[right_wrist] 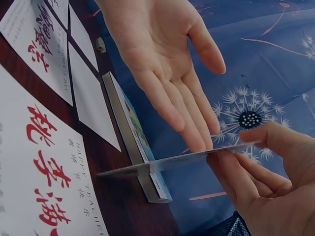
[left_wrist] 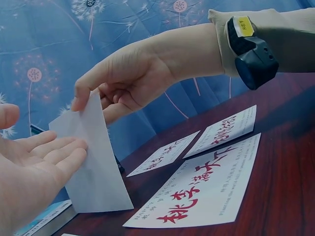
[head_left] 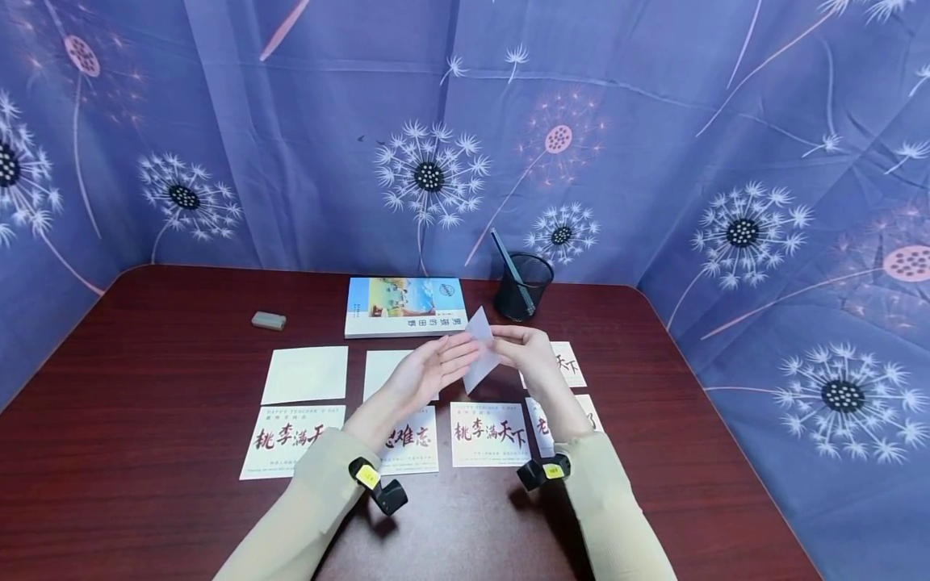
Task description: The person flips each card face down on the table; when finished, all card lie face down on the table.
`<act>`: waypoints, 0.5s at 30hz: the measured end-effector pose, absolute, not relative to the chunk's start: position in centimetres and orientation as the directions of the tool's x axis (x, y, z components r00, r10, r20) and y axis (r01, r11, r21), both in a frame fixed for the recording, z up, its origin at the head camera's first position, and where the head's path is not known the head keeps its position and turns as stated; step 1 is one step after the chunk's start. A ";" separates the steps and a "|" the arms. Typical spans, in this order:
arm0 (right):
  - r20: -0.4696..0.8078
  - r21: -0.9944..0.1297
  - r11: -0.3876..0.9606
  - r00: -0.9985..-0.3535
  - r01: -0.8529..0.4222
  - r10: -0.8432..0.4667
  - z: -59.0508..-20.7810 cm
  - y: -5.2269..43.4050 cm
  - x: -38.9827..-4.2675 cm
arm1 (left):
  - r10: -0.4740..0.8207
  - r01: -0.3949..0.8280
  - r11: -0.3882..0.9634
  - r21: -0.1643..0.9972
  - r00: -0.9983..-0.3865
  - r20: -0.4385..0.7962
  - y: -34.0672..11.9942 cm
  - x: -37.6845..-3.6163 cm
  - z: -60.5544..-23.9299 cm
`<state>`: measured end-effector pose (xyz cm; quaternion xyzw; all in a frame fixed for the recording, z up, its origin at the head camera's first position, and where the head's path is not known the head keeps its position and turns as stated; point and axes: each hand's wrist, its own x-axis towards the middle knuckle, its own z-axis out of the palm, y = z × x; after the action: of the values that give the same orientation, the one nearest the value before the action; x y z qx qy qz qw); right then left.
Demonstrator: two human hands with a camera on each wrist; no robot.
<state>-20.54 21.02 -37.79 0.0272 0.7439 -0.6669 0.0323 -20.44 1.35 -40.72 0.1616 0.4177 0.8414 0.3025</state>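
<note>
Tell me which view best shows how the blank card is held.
Left wrist: the blank card faces the camera, right hand pinching its top. Right wrist shows it edge-on; head shows it small between both hands.

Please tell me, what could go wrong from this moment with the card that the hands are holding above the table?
1. The right hand pinches the blank card only at its top edge, so it might slip out of that light grip.
2. The left hand is flat and open, its fingers merely touching the card, so it probably could not catch it.
3. A dropped card could land on the printed cards and push the rows out of line.
</note>
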 end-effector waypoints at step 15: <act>-0.105 -0.986 0.122 -0.988 0.118 0.109 -38.9 22.5 -21.4 | 0.612 -0.385 -0.456 0.803 -0.791 -0.032 1.1 -20.5 -40.9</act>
<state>-21.44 22.55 -38.92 0.0758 0.7490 -0.6582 0.0033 -20.47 1.11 -40.93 0.1319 0.4300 0.8428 0.2956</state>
